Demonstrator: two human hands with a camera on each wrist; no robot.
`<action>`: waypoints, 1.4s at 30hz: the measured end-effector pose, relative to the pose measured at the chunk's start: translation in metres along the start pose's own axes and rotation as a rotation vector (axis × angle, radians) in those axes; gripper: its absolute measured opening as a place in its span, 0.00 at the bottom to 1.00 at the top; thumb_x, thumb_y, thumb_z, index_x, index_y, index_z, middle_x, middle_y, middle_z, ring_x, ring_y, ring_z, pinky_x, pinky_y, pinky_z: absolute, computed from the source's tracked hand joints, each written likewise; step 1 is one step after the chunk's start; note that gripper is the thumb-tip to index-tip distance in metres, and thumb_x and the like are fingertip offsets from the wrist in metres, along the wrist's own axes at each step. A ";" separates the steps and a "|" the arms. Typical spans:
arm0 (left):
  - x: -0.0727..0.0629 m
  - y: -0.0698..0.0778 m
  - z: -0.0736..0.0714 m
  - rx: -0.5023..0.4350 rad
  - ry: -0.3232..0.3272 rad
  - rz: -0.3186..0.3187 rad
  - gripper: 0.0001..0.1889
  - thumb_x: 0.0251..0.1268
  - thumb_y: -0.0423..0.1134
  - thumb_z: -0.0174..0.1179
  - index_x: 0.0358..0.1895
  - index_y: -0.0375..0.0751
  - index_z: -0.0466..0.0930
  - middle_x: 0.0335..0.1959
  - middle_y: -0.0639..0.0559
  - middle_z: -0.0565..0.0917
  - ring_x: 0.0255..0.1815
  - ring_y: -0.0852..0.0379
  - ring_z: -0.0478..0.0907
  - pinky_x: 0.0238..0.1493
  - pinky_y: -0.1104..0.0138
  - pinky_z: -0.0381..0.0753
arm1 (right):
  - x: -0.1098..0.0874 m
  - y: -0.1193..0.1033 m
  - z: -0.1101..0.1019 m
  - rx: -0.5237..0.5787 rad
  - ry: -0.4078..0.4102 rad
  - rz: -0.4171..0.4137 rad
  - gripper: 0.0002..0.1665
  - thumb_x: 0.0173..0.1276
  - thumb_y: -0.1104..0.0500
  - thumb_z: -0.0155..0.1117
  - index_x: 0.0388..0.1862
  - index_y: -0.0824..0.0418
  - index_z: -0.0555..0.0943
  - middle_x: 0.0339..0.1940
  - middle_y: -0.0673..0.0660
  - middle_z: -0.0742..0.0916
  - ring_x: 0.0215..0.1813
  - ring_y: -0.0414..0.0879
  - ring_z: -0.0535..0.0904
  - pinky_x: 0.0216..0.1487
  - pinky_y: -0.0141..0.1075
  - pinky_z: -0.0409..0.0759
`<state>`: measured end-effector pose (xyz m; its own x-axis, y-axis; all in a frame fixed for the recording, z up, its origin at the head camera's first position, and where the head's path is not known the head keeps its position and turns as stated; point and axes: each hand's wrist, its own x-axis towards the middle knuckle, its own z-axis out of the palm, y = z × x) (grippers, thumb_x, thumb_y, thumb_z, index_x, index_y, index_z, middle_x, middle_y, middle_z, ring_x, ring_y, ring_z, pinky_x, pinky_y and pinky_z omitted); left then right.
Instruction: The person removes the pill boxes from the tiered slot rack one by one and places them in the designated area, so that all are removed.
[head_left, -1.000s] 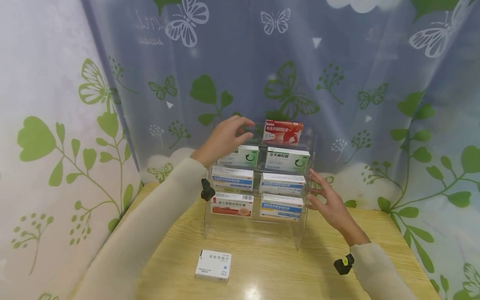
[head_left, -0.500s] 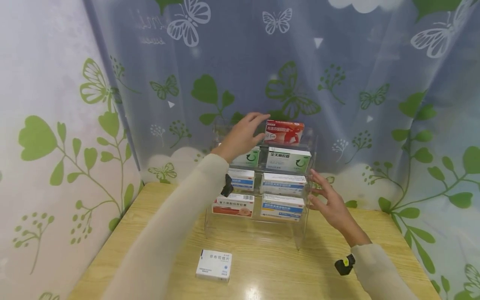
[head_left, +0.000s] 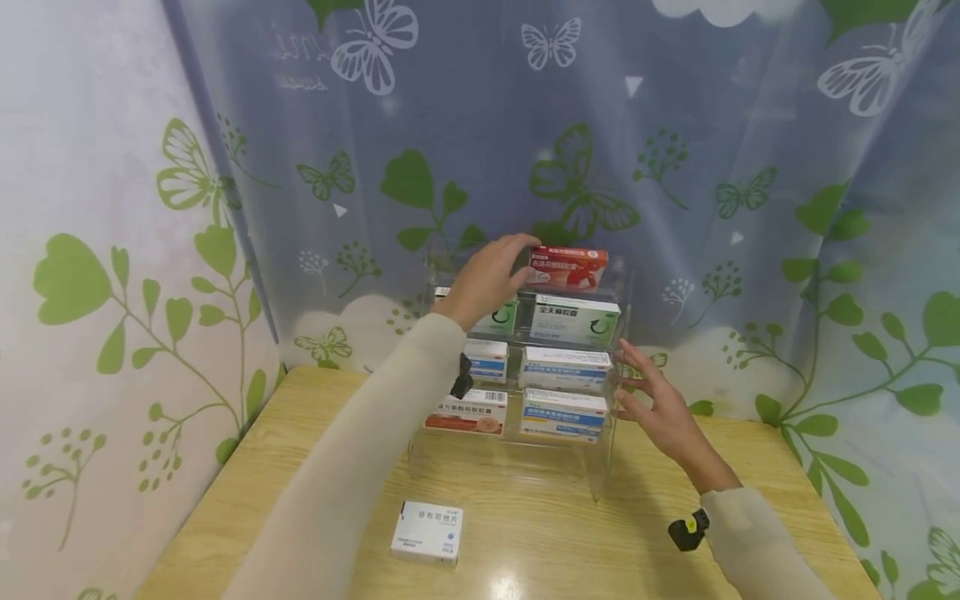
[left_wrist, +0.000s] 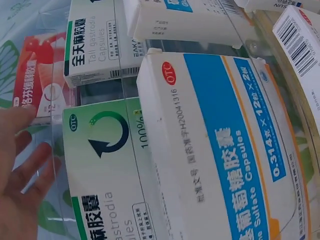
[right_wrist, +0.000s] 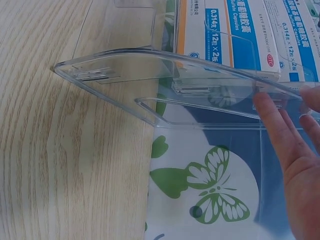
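A clear acrylic tiered stand (head_left: 510,454) holds rows of medicine boxes on the table. My left hand (head_left: 487,279) is at its top tier, thumb and fingers pinching the left end of a red medicine box (head_left: 570,268). In the left wrist view, the fingertips overlap that red box's (left_wrist: 44,75) lower corner, with other fingers behind the tier. My right hand (head_left: 660,408) touches the stand's right side panel with fingers extended; the right wrist view shows a fingertip (right_wrist: 262,102) against the clear panel (right_wrist: 200,70).
Below the red box sit green-and-white boxes (head_left: 576,321), then blue-and-white boxes (head_left: 566,367) and a red-and-white box (head_left: 468,412). A white medicine box (head_left: 427,532) lies on the wooden table (head_left: 562,533) in front. Patterned curtains (head_left: 465,100) hang close behind and at both sides.
My left hand has moved right along the top tier to the red box. The red box has tilted, showing more of its top face. The right hand stays at the stand's side.
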<state>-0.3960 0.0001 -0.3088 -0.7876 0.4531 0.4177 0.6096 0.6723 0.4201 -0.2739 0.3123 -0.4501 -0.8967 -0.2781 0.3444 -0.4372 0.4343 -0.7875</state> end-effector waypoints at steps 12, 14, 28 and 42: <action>-0.001 0.007 0.001 -0.094 0.159 0.120 0.17 0.86 0.41 0.59 0.70 0.44 0.79 0.60 0.49 0.89 0.48 0.56 0.86 0.50 0.61 0.87 | 0.000 -0.001 0.000 0.004 0.003 0.002 0.47 0.86 0.68 0.57 0.94 0.47 0.49 0.88 0.70 0.61 0.77 0.80 0.69 0.51 0.45 0.94; -0.001 0.009 -0.003 -0.104 0.183 0.132 0.17 0.86 0.41 0.60 0.70 0.44 0.79 0.61 0.49 0.89 0.49 0.55 0.87 0.52 0.61 0.87 | 0.000 -0.001 0.000 0.003 0.004 0.008 0.47 0.86 0.68 0.57 0.94 0.46 0.49 0.88 0.70 0.61 0.77 0.80 0.69 0.51 0.45 0.94; -0.031 0.021 -0.035 -0.198 0.166 0.141 0.17 0.84 0.40 0.63 0.69 0.43 0.82 0.59 0.48 0.89 0.50 0.56 0.89 0.50 0.63 0.90 | 0.000 -0.001 0.001 -0.013 0.011 0.035 0.48 0.86 0.68 0.57 0.93 0.44 0.50 0.88 0.69 0.62 0.77 0.79 0.70 0.52 0.45 0.94; -0.099 0.001 -0.031 -0.238 0.041 0.116 0.16 0.84 0.43 0.63 0.67 0.47 0.84 0.62 0.51 0.90 0.53 0.54 0.91 0.52 0.58 0.93 | 0.001 -0.002 0.001 -0.018 0.013 0.025 0.48 0.86 0.68 0.57 0.93 0.45 0.50 0.88 0.70 0.63 0.77 0.79 0.71 0.51 0.45 0.94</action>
<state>-0.3145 -0.0619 -0.3245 -0.7095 0.4921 0.5045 0.7038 0.4582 0.5428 -0.2738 0.3098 -0.4486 -0.9083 -0.2555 0.3313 -0.4154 0.4566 -0.7867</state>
